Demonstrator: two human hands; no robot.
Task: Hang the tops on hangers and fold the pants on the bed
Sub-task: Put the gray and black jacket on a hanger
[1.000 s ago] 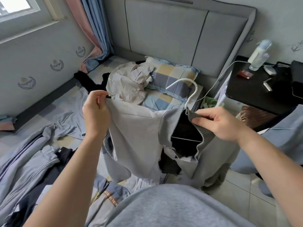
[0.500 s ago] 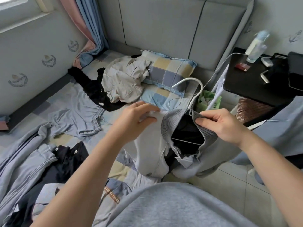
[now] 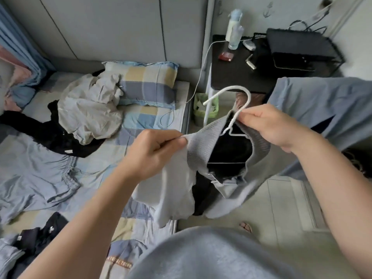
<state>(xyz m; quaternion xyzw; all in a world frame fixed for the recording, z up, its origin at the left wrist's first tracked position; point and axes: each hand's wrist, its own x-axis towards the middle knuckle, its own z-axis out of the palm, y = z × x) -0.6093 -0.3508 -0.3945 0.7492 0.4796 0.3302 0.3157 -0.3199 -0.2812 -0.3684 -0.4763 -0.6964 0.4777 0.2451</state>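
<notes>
Head view: the left hand (image 3: 153, 150) pinches the left edge of the ribbed collar of a grey top (image 3: 177, 190) between thumb and curled fingers. The right hand (image 3: 267, 125) pinches the neck of a white hanger (image 3: 239, 99) together with the collar's right side. The top hangs in the air between both hands, over the right edge of the bed (image 3: 141, 117) and the floor beside it. The hanger's hook sticks up out of the neck opening, and its thin bars show inside.

The top looks soft, light and limp, with a stretchy knit collar. It should be gripped at the collar or the shoulder seams, since it would sag anywhere else. The hanger looks thin, stiff and light, and is best held at its neck.

On the bed lie a checked pillow (image 3: 149, 81), a crumpled beige garment (image 3: 88, 109), a black garment (image 3: 50, 133) and blue pants (image 3: 40, 174). To the far right stands a black desk (image 3: 237, 77) carrying a bottle (image 3: 233, 31). A blue garment (image 3: 322, 105) hangs just beside the right hand and could catch the hook.
</notes>
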